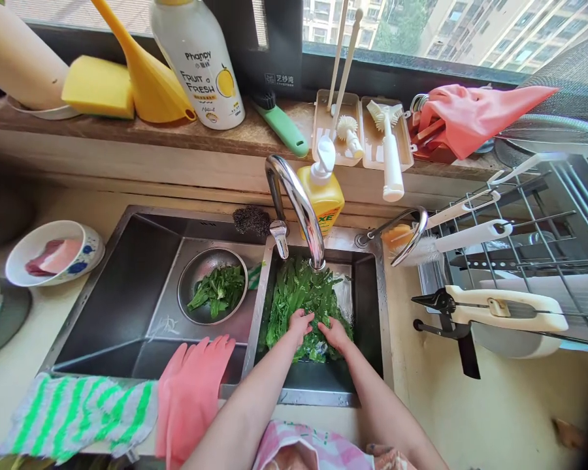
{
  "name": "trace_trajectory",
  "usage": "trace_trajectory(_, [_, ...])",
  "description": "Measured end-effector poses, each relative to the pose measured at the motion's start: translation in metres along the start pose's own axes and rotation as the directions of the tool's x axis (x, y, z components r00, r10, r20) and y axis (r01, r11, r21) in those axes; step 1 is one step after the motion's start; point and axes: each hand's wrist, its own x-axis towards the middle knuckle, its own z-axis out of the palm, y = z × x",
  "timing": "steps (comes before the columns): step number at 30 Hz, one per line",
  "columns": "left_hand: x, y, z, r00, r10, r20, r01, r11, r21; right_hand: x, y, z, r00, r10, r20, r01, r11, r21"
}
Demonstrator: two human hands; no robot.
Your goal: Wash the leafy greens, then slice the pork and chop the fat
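Note:
Leafy greens (291, 287) fill much of the right sink basin (318, 382), under the curved chrome faucet (296, 189). My left hand (301, 325) is at the middle of the greens, its fingers bent and partly among the leaves. Close to its right, my right hand (334, 331) touches the same greens, thumb and fingers pointing inward. A small gap separates the two hands. Whether either one grips leaves is hard to make out. In the left basin (112, 294), a metal strainer (182, 297) holds a smaller pile of greens (218, 290).
Pink gloves (193, 391) and a green-striped cloth (85, 414) hang over the front edge. A bowl of meat (24, 264) sits at left. Yellow soap bottle (326, 196) stands behind the faucet. Right are a wire rack (529, 209) and cream-handled scissors (514, 307).

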Motion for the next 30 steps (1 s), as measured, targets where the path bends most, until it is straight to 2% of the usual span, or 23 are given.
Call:
trace_trajectory(3, [-0.005,-0.001,-0.001,0.998,0.056,0.007,-0.056,0.998,-0.01,0.0,-0.003,0.007,1.0,0.011,-0.027,-0.013,0.999,-0.053])
trace_trajectory(5, [-0.01,-0.001,-0.001,0.993,0.113,0.016,-0.113,0.993,-0.017,0.001,-0.004,0.009,0.995,0.046,-0.085,-0.052,0.996,-0.078])
trace_trajectory(9, [-0.018,0.004,-0.001,0.978,0.202,0.061,-0.201,0.979,-0.015,0.0,-0.003,-0.001,0.968,0.131,-0.216,-0.148,0.987,-0.065])
trace_trajectory(12, [-0.023,0.007,0.0,0.946,0.29,0.143,-0.312,0.936,0.164,-0.007,-0.005,-0.009,0.975,0.099,-0.2,-0.1,0.995,0.007])
trace_trajectory(15, [-0.026,0.007,0.001,0.878,0.369,0.304,-0.468,0.792,0.392,-0.015,-0.011,-0.011,0.993,0.007,-0.114,0.016,0.981,0.195])
trace_trajectory(17, [-0.027,0.007,-0.002,0.85,0.372,0.373,-0.517,0.729,0.449,-0.016,-0.013,-0.015,0.995,-0.009,-0.103,0.037,0.96,0.277])
trace_trajectory(19, [-0.027,0.007,-0.008,0.859,0.377,0.347,-0.511,0.685,0.519,-0.014,-0.011,-0.023,0.991,0.025,-0.133,0.013,0.961,0.275])
trace_trajectory(22, [-0.026,0.003,-0.021,0.901,0.37,0.229,-0.424,0.632,0.649,-0.009,-0.004,-0.032,0.984,0.07,-0.164,-0.027,0.967,0.252])
trace_trajectory(24, [-0.026,-0.001,-0.024,0.916,0.349,0.195,-0.38,0.608,0.697,-0.008,-0.001,-0.032,0.984,0.086,-0.158,-0.048,0.972,0.229])
trace_trajectory(27, [-0.025,-0.007,-0.023,0.93,0.315,0.19,-0.35,0.599,0.72,-0.009,-0.003,-0.025,0.987,0.087,-0.136,-0.056,0.974,0.218])
trace_trajectory(30, [-0.022,0.002,-0.022,0.936,0.275,0.221,-0.348,0.606,0.715,-0.011,-0.009,-0.027,0.99,0.069,-0.119,-0.037,0.967,0.251])
